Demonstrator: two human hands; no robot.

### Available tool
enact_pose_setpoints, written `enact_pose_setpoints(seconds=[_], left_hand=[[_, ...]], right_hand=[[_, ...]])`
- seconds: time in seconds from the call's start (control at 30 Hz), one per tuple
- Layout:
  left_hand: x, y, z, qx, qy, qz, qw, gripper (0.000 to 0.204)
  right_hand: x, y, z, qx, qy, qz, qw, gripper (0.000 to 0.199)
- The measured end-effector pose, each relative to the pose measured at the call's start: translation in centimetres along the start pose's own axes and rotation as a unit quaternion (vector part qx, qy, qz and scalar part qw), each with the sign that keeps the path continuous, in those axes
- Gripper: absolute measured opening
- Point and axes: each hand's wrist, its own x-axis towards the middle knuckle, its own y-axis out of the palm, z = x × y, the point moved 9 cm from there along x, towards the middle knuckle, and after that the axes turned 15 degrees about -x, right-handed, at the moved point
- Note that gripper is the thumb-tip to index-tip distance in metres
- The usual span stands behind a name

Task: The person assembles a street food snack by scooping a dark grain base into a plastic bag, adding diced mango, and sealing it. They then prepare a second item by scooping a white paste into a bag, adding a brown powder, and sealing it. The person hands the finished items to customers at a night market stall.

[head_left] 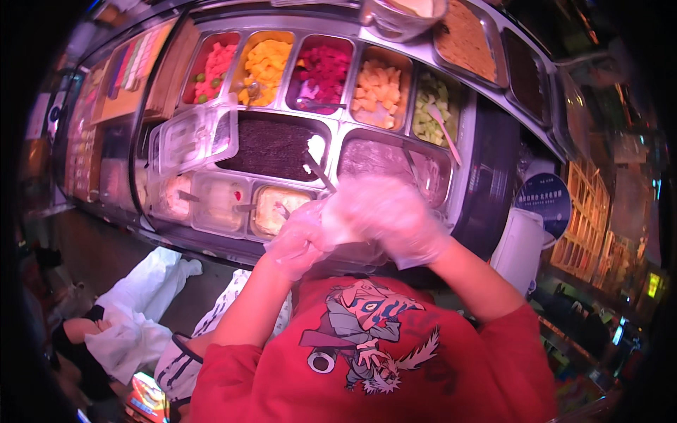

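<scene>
Both my hands wear clear plastic gloves and meet over the near edge of the topping counter. My left hand (300, 240) is closed, its fingers bent around something whitish I cannot make out. Against it, my right hand (395, 218) is smeared by motion, so its fingers do not show clearly. Just beyond them lie a pan of dark purple-black food (271, 144) with a utensil handle (321, 173) sticking out, and a pan of pale purple paste (374, 158). Beside my left hand sits a small tub of cream-coloured food (275, 209).
Pans of red pieces (215, 67), yellow fruit (264, 67), magenta cubes (324, 70), orange cubes (381, 92) and green cubes (431, 113) line the far row. A clear plastic container (197, 137) leans at the left. A person in white trousers (137, 317) is at lower left.
</scene>
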Motion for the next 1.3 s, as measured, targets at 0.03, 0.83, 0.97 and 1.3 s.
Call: enact_pose_setpoints(seconds=[0.03, 0.83, 0.97, 1.3], left_hand=[[0.0, 0.0, 0.6, 0.035, 0.003, 0.003, 0.999, 0.056], [4.0, 0.6, 7.4, -0.394, -0.153, -0.288, 0.859, 0.052], [2.0, -1.3, 8.0, -0.372, -0.155, -0.320, 0.857, 0.051], [0.0, -0.1, 8.5, -0.052, -0.137, -0.178, 0.973, 0.068]], right_hand=[[-0.1, 1.3, 0.8, -0.032, 0.010, 0.045, 0.998, 0.044], [-17.5, 7.9, -25.0, -0.192, 0.580, 0.183, 0.770, 0.030], [-17.3, 6.4, -25.8, -0.212, 0.489, 0.245, 0.810, 0.027], [-19.8, 4.8, -19.2, -0.389, 0.123, 0.512, 0.756, 0.015]])
